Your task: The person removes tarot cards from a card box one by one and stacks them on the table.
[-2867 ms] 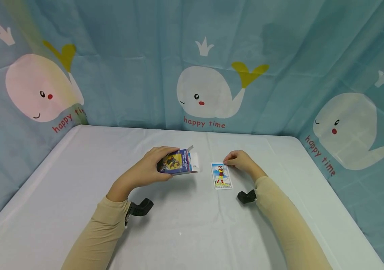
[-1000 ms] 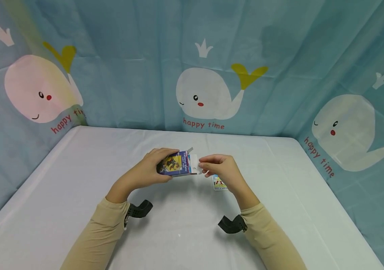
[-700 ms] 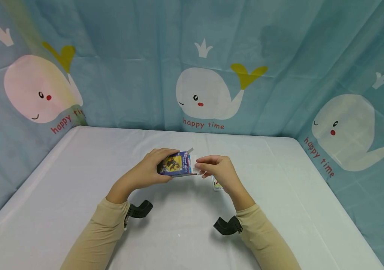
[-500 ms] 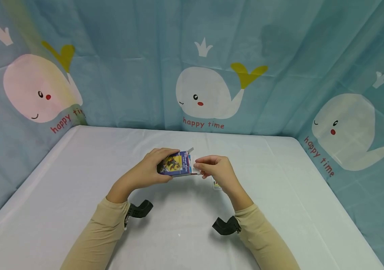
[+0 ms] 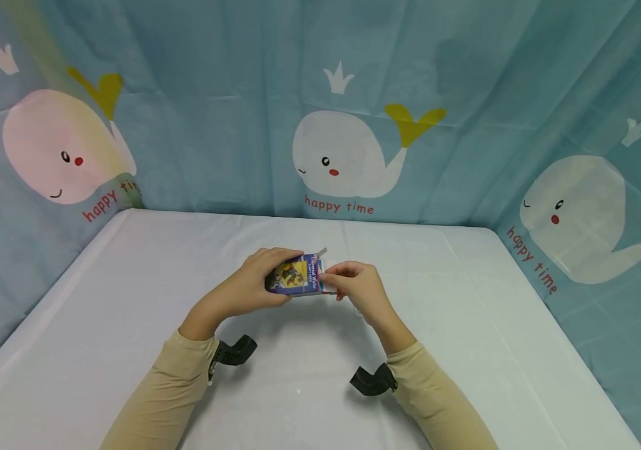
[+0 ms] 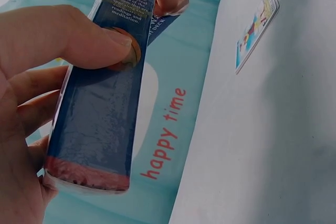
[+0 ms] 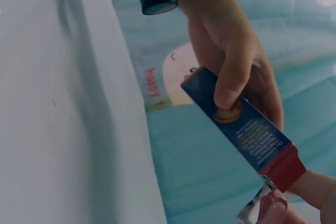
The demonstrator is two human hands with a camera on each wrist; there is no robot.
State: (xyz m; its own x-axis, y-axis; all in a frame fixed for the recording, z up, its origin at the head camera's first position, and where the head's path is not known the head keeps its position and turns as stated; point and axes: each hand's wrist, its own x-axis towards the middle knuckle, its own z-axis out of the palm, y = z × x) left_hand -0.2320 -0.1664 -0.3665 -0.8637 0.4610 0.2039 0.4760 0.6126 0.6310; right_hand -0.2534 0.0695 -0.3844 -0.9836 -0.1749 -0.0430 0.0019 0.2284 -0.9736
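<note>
My left hand holds a blue tarot card box above the table, thumb on its narrow side and fingers behind. The box lies on its side with its open end to the right, a small side flap sticking out there. At that end my right hand has its fingers curled, pinching the white end flap, which it mostly covers. In the right wrist view a shiny flap shows beside its fingers. A tarot card lies face up on the table, largely hidden behind my right hand in the head view.
The table has a white cloth over it. Behind and beside it hangs a blue curtain printed with whales. A black wrist camera is strapped to my left wrist, another camera to my right.
My right hand has left the card on the table and come left to the box's open end, creeping closer to it. My left hand keeps its grip, with the box shifted slightly right.
</note>
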